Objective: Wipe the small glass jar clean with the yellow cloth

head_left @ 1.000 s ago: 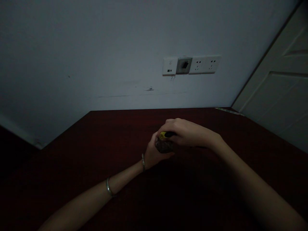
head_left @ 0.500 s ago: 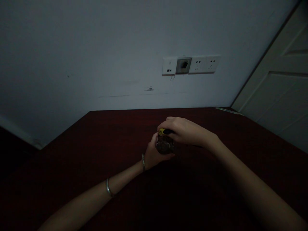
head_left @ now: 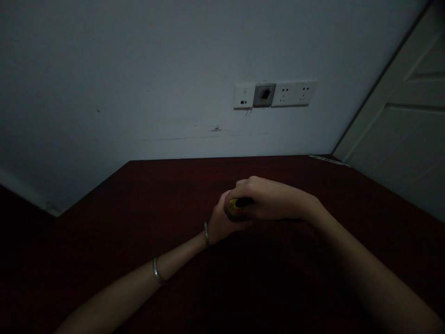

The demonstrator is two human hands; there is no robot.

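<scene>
In the dim light, my left hand (head_left: 221,221) is wrapped round the side of a small, dark, rounded jar (head_left: 229,215). Most of the jar is hidden between my hands. From above, my right hand (head_left: 259,197) closes over its top and grips a yellow and black piece that looks like a lid (head_left: 233,204). That piece sits down at the jar's mouth; whether it is seated or tilted I cannot tell. Both hands are close together over the dark red table (head_left: 174,185).
Behind the table rises a pale wall (head_left: 156,69) with a row of sockets and switches (head_left: 274,95). A white panelled door (head_left: 413,134) stands at the right. A thin patterned strip (head_left: 328,160) lies along the table's back right edge.
My right hand has moved down with the yellow and black lid, which now covers more of the jar. The left hand has stayed in place around the jar.
</scene>
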